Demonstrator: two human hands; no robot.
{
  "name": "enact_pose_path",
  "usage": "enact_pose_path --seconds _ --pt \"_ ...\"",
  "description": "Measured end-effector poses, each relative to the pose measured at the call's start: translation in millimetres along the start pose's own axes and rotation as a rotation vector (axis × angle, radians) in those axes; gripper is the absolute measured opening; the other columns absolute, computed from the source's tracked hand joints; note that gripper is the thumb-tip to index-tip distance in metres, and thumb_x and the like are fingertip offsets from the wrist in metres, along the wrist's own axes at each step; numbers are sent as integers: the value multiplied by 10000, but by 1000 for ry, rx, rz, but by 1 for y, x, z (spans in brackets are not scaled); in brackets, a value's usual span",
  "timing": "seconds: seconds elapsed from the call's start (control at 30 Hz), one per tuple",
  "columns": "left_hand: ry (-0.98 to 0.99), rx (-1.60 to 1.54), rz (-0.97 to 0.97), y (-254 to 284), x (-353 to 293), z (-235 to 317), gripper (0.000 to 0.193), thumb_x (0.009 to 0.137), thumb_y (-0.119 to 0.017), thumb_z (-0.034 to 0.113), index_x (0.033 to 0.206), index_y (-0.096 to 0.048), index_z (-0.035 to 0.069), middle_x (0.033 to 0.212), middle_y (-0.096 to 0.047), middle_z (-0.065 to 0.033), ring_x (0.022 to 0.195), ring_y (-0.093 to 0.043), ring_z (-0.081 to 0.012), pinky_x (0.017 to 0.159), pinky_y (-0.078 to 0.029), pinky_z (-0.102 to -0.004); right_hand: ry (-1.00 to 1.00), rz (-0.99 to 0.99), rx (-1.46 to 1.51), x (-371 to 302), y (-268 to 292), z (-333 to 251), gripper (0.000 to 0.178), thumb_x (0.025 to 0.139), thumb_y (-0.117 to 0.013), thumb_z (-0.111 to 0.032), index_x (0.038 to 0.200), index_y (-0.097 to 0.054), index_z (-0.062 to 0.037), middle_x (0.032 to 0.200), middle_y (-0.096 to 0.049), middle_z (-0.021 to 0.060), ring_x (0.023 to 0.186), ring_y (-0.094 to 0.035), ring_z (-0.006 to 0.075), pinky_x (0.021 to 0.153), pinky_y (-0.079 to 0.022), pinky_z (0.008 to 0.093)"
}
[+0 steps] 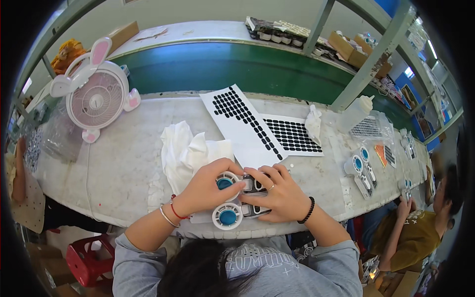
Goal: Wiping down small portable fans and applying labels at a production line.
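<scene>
Two small white handheld fans with round heads and blue centres lie side by side at the table's front edge. My left hand (216, 182) is closed round the head of the farther fan (225, 183), its thumb across the head. My right hand (282, 194) presses its fingers on the dark-and-clear body part to the right of the heads, hiding much of it. The nearer fan (227, 217) has its head uncovered, just below my left thumb. Beyond my hands lie a white sheet (247, 129) with rows of black oval stickers and a second sticker sheet (292, 134) partly under it.
A crumpled white cloth (185, 156) lies beyond my left hand. At far left stands a rabbit-eared fan (96, 101). On the right are more small fans (357, 166), a squeeze bottle (357, 113) and a crumpled tissue (313, 124). Another person (420, 227) sits at right; a red stool (89, 260) stands lower left.
</scene>
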State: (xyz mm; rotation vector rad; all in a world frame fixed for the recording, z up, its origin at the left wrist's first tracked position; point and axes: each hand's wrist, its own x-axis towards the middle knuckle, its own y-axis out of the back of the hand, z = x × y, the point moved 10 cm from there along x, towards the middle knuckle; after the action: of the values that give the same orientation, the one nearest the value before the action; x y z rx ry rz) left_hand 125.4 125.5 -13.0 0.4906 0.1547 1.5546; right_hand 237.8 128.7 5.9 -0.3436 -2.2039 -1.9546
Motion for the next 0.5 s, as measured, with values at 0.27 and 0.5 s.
enact_pose_path --seconds 0.27,0.5 --pt "90 -21 19 -7 7 -31 142 895 -598 128 942 -606 -6 872 -650 -83 784 -611 -152 706 -471 -278 -89 -16 183 -3 -18 17 531 518 -769 -292 1039 -670 -285 1364 -441 131 1138 -454 334 952 -350 449" --pt "29 39 -17 -9 8 -10 157 888 -616 142 958 -592 3 861 -640 -90 793 -606 -144 711 -472 -280 -91 -14 196 -6 -20 19 521 513 -770 -301 1024 -675 -264 1369 -435 130 1150 -445 342 958 -346 467"
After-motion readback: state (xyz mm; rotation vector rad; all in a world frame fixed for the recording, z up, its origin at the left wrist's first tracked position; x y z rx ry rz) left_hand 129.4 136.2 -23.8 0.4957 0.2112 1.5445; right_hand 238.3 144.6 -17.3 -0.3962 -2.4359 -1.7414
